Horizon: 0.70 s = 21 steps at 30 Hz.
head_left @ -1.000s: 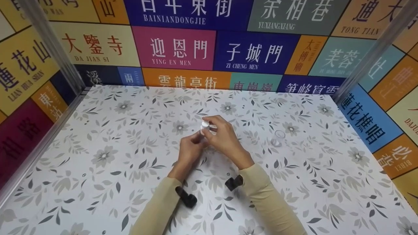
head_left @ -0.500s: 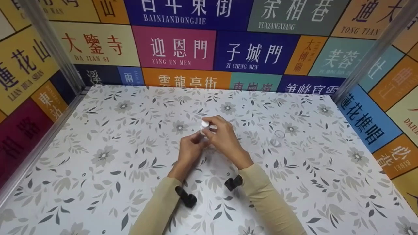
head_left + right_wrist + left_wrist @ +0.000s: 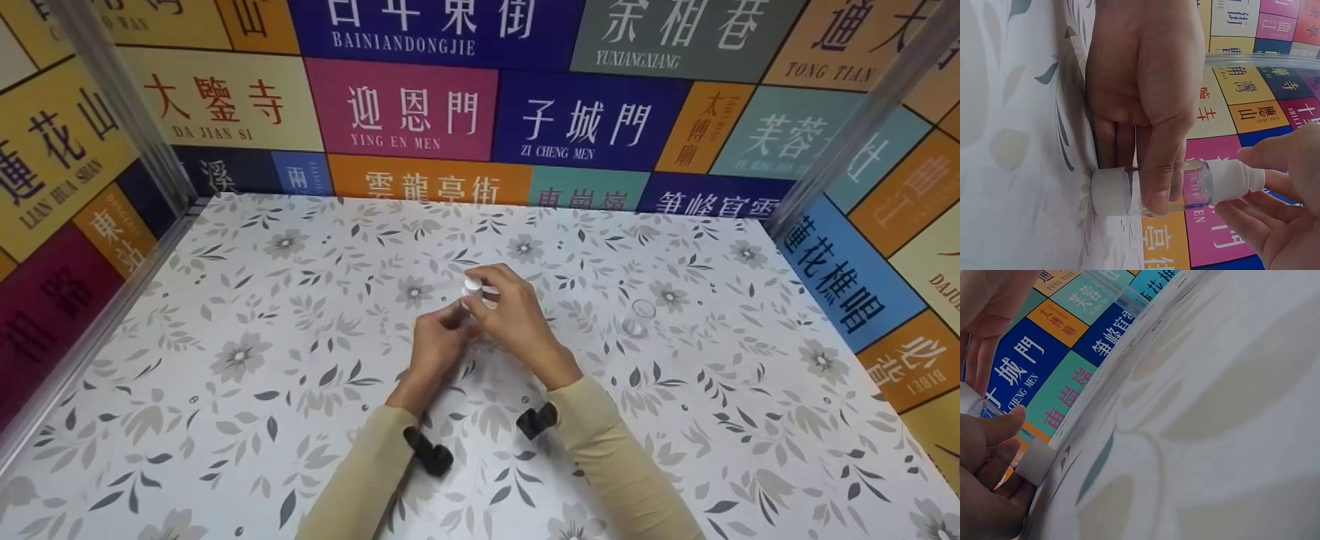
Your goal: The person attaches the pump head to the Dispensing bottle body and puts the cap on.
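Note:
A small clear bottle (image 3: 1189, 191) with a white base (image 3: 1111, 192) and a white pump-like top (image 3: 472, 286) stands between both hands, its base apparently on the tabletop. My left hand (image 3: 436, 341) grips the clear body low down, thumb across its side. Thumb and fingers of my right hand (image 3: 517, 311) pinch the white top. In the left wrist view the right hand (image 3: 994, 304) is above the left hand (image 3: 988, 461), which partly covers the bottle. A clear, hollow cap-like piece (image 3: 639, 318) lies apart on the table, to the right.
The white tabletop (image 3: 315, 450) has a grey floral print. Colourful panels (image 3: 405, 112) with lettering rise behind it and along both sides. Transparent posts (image 3: 124, 105) stand at the back corners. Each sleeve cuff has a dark wrist camera (image 3: 429, 452).
The right thumb and fingers shift slightly on the white top, which showed more half a second ago. The left hand, the bottle and the clear piece stay in place.

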Motion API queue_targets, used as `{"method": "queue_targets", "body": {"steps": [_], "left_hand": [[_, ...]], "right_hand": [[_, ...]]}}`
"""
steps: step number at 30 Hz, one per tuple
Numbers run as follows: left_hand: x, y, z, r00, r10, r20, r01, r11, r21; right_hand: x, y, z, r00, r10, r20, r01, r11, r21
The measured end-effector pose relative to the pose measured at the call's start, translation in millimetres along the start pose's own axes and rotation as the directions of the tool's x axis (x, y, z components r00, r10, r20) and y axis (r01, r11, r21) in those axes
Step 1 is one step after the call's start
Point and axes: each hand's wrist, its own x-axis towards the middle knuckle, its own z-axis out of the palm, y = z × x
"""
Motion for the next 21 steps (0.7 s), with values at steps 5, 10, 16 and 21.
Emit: {"method": "queue_targets", "body": {"steps": [5, 10, 16, 21], "left_hand": [[0.8, 1.2, 0.5, 1.0, -0.005, 0.006, 0.005, 0.999, -0.033], [0.0, 1.8, -0.3, 1.0, -0.013, 0.014, 0.013, 0.999, -0.041], [-0.3, 2.0, -0.6, 1.0, -0.017, 0.019, 0.018, 0.999, -0.043], [0.4, 1.2, 0.4, 1.0, -0.006, 0.01, 0.006, 1.0, -0.019]], "right_hand": [[0.1, 2.2, 0.0, 0.999, -0.027, -0.017, 0.027, 1.0, 0.011], [-0.1, 2.8, -0.3, 1.0, -0.02, -0.019, 0.02, 1.0, -0.02], [-0.1, 1.7, -0.7, 1.0, -0.015, -0.019, 0.014, 1.0, -0.027], [0.1, 1.5, -0.6, 0.999, -0.034, -0.034, 0.033, 0.999, -0.014]]}}
